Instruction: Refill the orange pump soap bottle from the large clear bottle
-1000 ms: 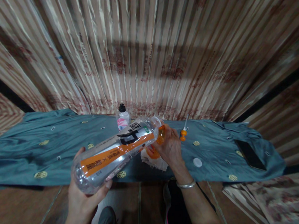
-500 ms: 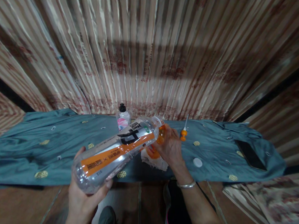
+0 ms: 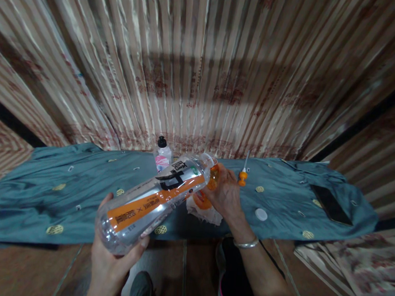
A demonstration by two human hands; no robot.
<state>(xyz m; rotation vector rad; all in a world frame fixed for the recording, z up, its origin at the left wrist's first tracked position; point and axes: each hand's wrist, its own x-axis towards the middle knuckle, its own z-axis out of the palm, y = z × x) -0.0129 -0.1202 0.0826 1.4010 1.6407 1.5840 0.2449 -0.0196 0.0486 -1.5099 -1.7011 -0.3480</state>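
Note:
My left hand [image 3: 111, 262] grips the base of a large clear plastic bottle [image 3: 152, 201] with an orange and black label. The bottle is tilted, its open mouth against a small orange bottle [image 3: 212, 179]. My right hand [image 3: 226, 196] holds that orange bottle upright over a crumpled white cloth [image 3: 206, 215]. A white cap [image 3: 261, 214] lies on the blue cloth [image 3: 43, 190] to the right of my right hand. An orange pump nozzle [image 3: 242, 174] with a thin white tube stands just beyond it.
A small clear bottle with a black cap and pink label [image 3: 161, 156] stands at the back by the striped curtain [image 3: 204, 66]. A black phone [image 3: 330, 204] lies at the right on the blue cloth. Wooden floor and my shoes [image 3: 228, 278] are below.

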